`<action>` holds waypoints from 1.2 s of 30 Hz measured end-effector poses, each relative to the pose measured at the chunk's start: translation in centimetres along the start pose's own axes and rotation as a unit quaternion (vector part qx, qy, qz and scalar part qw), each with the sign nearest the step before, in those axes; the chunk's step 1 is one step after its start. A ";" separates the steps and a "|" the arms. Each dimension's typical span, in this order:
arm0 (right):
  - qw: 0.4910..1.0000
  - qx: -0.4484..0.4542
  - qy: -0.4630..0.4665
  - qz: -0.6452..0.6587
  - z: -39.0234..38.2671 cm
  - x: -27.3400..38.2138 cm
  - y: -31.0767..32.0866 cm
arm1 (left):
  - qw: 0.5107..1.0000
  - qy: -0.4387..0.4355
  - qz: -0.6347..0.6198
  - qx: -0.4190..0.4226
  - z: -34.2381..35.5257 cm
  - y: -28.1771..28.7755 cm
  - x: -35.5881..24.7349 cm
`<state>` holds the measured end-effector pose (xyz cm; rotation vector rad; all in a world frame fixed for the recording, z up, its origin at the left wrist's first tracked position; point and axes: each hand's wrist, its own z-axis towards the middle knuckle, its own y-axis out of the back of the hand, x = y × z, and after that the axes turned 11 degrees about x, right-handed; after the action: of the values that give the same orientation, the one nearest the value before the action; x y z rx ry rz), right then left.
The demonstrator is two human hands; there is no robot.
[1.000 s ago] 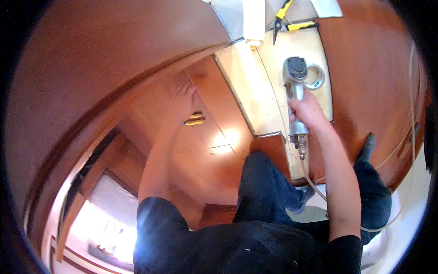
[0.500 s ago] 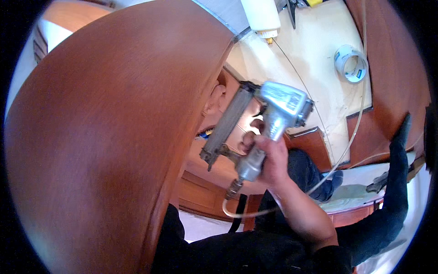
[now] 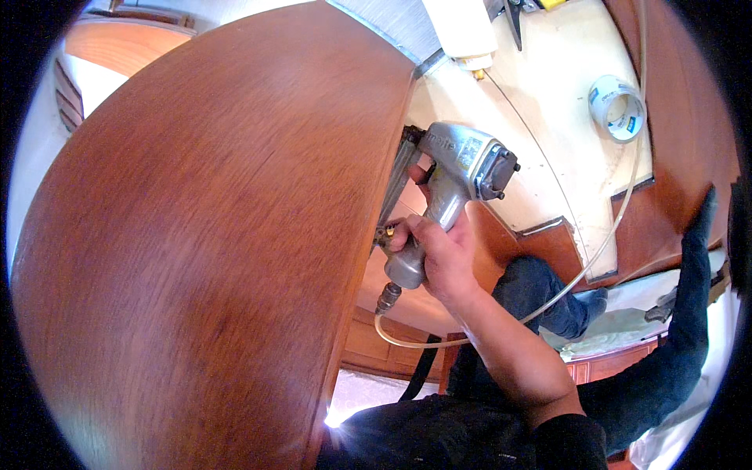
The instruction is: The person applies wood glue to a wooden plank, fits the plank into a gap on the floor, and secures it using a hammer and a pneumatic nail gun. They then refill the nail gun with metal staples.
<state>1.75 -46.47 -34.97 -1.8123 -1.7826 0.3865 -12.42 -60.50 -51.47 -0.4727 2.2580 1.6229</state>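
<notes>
A silver pneumatic nail gun [image 3: 460, 176] is gripped by my right hand [image 3: 446, 249], whose fingers wrap round its handle. The gun's magazine passes partly behind the edge of a large reddish-brown wood panel [image 3: 196, 219] that fills the left of the view. From a fitting at the handle's base, a pale air hose [image 3: 427, 345] loops under my forearm and runs up the right side. My left hand does not show.
A pale board [image 3: 533, 141] with stepped dark edges lies beyond the gun. On it are a tape roll [image 3: 598, 106] and a white bottle [image 3: 462, 35] with a yellow tip. A dark pointed tool [image 3: 514, 23] lies nearby. My dark-clad leg [image 3: 685, 313] stretches out at right.
The nail gun has turned and moved left toward the panel, so its magazine is now mostly hidden. The panel's edge sits farther right in view, covering a skin-coloured shape seen beside it before.
</notes>
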 end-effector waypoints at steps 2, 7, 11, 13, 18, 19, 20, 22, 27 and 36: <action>1.000 0.003 -0.007 0.002 0.3 0.2 -0.2 | 1.000 -0.001 0.000 -0.001 -0.2 0.0 0.0; 0.999 -0.031 -0.028 -0.007 1.1 1.7 -1.8 | 1.000 -0.002 0.003 -0.004 -0.3 -0.2 0.2; 0.997 -0.059 -0.054 -0.024 1.4 1.9 -3.4 | 1.000 -0.011 0.002 -0.001 0.1 -0.3 0.3; 0.995 -0.078 -0.040 -0.043 1.5 1.7 -4.2 | 1.000 -0.012 0.003 0.001 0.0 -0.1 0.2; 0.994 -0.082 -0.029 -0.072 2.0 1.6 -3.8 | 1.000 -0.019 0.001 -0.007 0.8 -0.5 0.4; 0.992 -0.100 -0.047 -0.067 1.3 1.1 -3.1 | 1.000 -0.017 -0.003 -0.004 0.5 -0.7 0.1; 0.989 -0.117 -0.064 -0.063 0.3 0.8 -2.1 | 1.000 -0.013 -0.007 -0.003 0.5 -1.0 -0.4; 0.991 -0.100 -0.074 -0.047 -0.9 2.1 -1.0 | 1.000 0.009 -0.002 -0.005 -0.1 -1.0 -0.9; 0.993 -0.095 -0.069 -0.031 -1.3 1.7 0.5 | 0.998 0.037 0.013 -0.045 0.4 -0.7 -2.3; 0.988 -0.100 -0.111 -0.047 -4.9 1.0 4.7 | 0.998 0.020 -0.004 -0.053 0.4 -0.7 -1.8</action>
<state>8.50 -46.17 -33.55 -1.8701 -2.1184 0.3967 -10.47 -60.21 -51.42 -0.5436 2.2031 1.7492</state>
